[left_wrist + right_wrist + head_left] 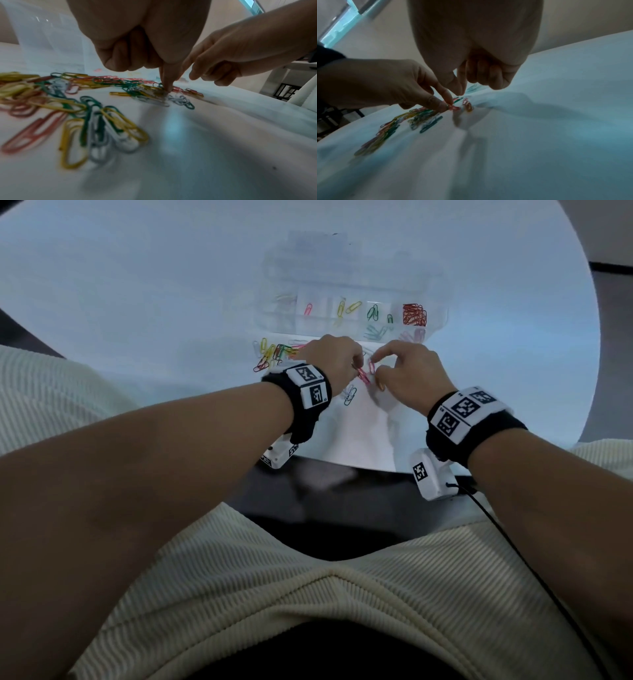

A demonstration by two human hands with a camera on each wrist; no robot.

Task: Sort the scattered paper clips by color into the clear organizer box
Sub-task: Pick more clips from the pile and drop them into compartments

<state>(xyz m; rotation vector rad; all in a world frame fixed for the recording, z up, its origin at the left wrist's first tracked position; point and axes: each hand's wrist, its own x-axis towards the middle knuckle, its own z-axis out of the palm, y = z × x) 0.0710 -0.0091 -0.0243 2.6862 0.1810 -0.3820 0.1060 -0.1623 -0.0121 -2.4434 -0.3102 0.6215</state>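
Observation:
The clear organizer box [435, 313] lies on the table beyond my hands. Its compartments hold a pink clip [308, 309], yellow clips [346, 308], green clips [373, 311] and a heap of red clips [414, 314]. A mixed pile of scattered paper clips [274, 354] lies left of my left hand [358, 368]. That hand pinches a pink paper clip [455, 107] between thumb and index finger, low on the table. My right hand [376, 371] points its index finger down beside a second pink clip [371, 367]. Its other fingers are curled and it holds nothing.
A few white and green clips [350, 395] lie just in front of my hands. The round white table [137, 302] ends close to my body at its near edge [342, 465]. A black cable [513, 546] hangs from the right wrist camera.

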